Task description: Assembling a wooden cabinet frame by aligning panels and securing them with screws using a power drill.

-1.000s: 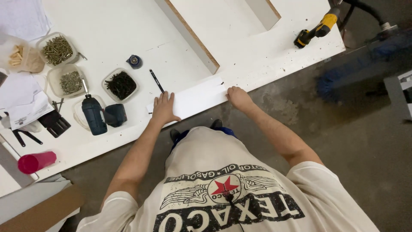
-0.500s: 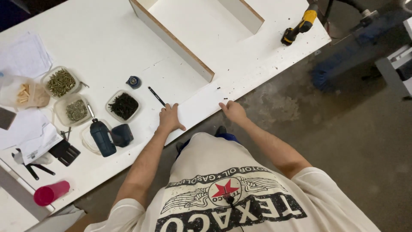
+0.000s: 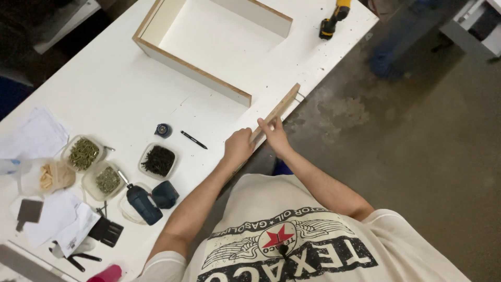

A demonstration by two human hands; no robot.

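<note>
Worktable (image 3: 104, 89): our landmark, white.
Open box frame (image 3: 190, 65): on its far side.
Board strip (image 3: 276, 110): at its near edge, tilted up; we judge it stiff, light, best held by its long edges.
Left hand (image 3: 238, 147): we clasp the strip's lower end.
Right hand (image 3: 275, 134): we pinch beside it.

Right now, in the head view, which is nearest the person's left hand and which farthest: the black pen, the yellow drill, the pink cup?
From the left hand:
1. Black pen, just beside it on the white table.
2. Pink cup, at the table's near end, bottom of the picture.
3. Yellow drill, at the far end, top of the picture.
</note>
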